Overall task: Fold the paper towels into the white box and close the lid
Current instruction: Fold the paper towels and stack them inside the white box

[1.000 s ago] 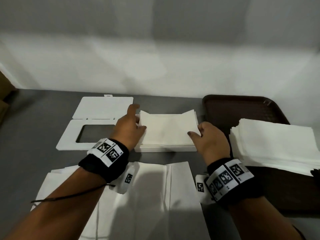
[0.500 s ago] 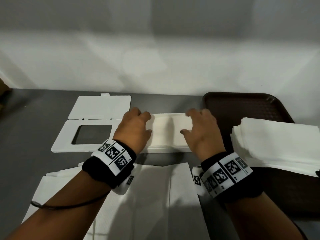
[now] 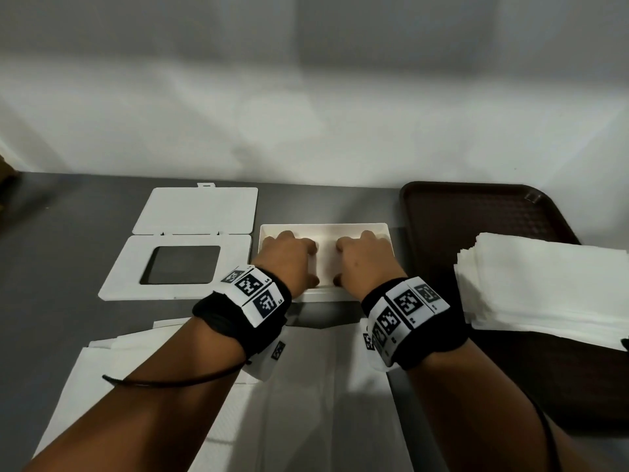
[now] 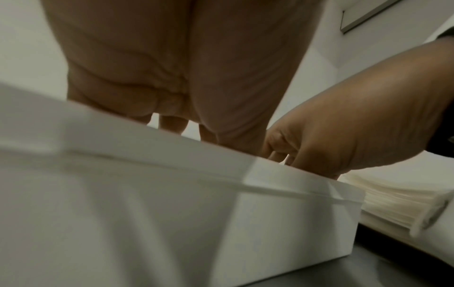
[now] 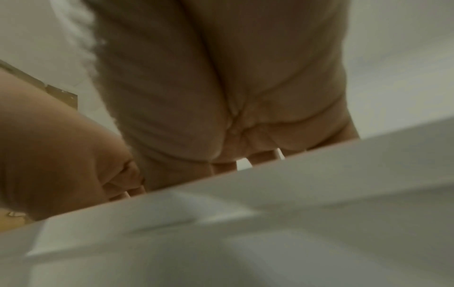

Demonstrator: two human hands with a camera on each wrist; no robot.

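White folded paper towels [image 3: 326,258], raised a second ago, are being pressed down inside the white rectangular plastic box [image 3: 389,233] by the flattened left hand [image 3: 288,264] and right hand [image 3: 366,262]; the hinged white lid [image 3: 177,264] is lying open alongside, beside a brown tray [image 3: 476,212] of stacked towels [image 3: 544,284]. In the wrist views, both hands' fingers are being hidden behind the box wall [image 4: 172,213].

Head view above, looking down, 2 wrist views low, close under palms, all sharing white box [image 3: 325,228] rim

L hand [image 3: 287,258] & R hand [image 3: 366,258] side by side, palms down.
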